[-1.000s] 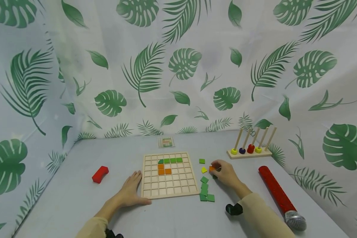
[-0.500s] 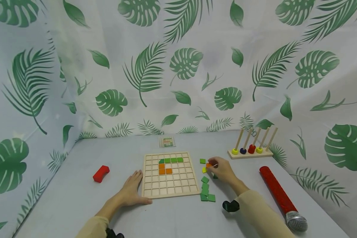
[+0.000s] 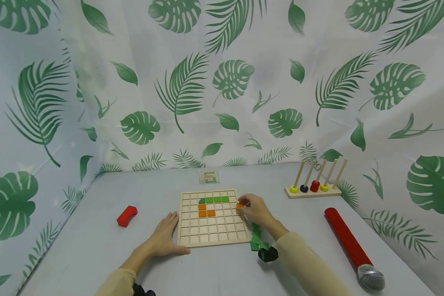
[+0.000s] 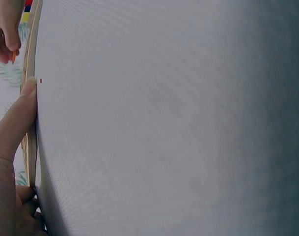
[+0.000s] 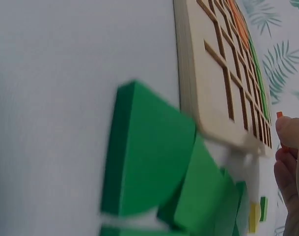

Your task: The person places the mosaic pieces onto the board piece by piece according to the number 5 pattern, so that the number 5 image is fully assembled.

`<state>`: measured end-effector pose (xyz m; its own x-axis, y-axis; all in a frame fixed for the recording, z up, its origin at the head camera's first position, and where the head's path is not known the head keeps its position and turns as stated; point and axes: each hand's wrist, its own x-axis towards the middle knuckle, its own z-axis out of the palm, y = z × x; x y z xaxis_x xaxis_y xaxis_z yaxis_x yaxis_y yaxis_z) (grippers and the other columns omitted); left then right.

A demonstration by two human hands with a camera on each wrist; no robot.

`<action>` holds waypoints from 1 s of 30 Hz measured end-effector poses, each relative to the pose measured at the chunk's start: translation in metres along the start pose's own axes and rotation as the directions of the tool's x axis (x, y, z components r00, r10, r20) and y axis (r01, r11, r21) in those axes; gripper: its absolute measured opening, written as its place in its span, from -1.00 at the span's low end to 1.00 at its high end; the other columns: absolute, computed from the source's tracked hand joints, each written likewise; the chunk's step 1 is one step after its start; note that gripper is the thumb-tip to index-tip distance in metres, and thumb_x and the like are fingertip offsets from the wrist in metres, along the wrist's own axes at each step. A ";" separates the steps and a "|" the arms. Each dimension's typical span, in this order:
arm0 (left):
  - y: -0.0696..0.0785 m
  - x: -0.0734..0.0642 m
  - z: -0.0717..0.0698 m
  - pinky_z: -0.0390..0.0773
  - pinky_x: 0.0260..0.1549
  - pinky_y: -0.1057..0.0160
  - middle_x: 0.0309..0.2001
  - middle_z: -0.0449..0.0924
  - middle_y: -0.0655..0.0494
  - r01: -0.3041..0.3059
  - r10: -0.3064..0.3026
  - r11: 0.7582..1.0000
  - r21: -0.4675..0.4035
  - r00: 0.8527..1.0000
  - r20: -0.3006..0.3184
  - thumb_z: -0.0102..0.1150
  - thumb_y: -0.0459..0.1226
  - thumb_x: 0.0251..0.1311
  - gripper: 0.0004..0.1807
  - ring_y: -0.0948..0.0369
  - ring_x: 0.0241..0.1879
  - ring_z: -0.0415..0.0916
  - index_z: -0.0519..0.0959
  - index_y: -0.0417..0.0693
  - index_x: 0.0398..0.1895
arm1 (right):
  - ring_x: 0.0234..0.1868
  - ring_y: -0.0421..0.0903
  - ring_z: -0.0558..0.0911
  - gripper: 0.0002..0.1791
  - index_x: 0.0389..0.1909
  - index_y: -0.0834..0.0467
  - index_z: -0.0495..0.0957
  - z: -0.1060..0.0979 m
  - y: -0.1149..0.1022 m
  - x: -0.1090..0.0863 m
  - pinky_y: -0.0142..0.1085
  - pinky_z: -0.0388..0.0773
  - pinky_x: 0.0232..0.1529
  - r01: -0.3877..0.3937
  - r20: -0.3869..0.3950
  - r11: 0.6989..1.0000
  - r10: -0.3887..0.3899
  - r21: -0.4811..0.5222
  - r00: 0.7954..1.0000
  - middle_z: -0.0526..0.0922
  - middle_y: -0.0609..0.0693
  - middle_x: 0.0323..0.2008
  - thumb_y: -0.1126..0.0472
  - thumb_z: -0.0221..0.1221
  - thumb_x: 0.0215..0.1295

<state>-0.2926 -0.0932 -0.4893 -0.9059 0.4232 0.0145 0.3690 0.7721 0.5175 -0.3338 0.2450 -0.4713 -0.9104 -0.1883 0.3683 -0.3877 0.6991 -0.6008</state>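
A wooden grid board (image 3: 222, 232) lies on the table, with a row of green tiles (image 3: 217, 200) and several orange tiles (image 3: 202, 213) set in its squares. The left hand (image 3: 160, 237) rests at the board's near left corner, fingers along the left side and thumb (image 4: 22, 110) against the front edge. At the board's right edge, the right hand (image 3: 258, 210) pinches an orange tile (image 3: 239, 205) between thumb and fingertips. Loose green tiles (image 5: 151, 152) lie to the right of the board, partly overlapping one another. Farther back, a yellow piece (image 5: 254, 217) shows in the right wrist view.
Behind the board lies a small pattern card (image 3: 209, 177). A red arched block (image 3: 127, 216) is to the left. At the right stand a peg rack (image 3: 293, 195) with coloured beads and, nearer, a red microphone (image 3: 349, 240) lying on the table.
The right hand has carried the orange tile leftward from beside the loose tiles to the board's right edge. The left hand stays at the corner.
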 end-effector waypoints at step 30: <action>0.001 -0.001 -0.002 -0.17 0.36 -0.09 0.43 -0.04 -0.27 -0.006 0.006 1.000 -0.010 1.000 0.004 0.38 0.33 -0.36 0.38 -0.11 0.43 -0.22 0.02 -0.36 0.42 | -0.23 -0.18 0.59 -0.75 -0.14 0.22 0.58 0.051 -0.031 0.011 -0.41 0.58 -0.21 0.074 0.125 0.997 -0.074 0.008 0.989 0.61 -0.03 -0.23 0.36 0.30 0.13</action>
<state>-0.2915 -0.0936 -0.4874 -0.9029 0.4297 0.0137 0.3719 0.7648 0.5261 -0.3393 0.1865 -0.4846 -0.8899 -0.3243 0.3208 -0.4552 0.6775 -0.5777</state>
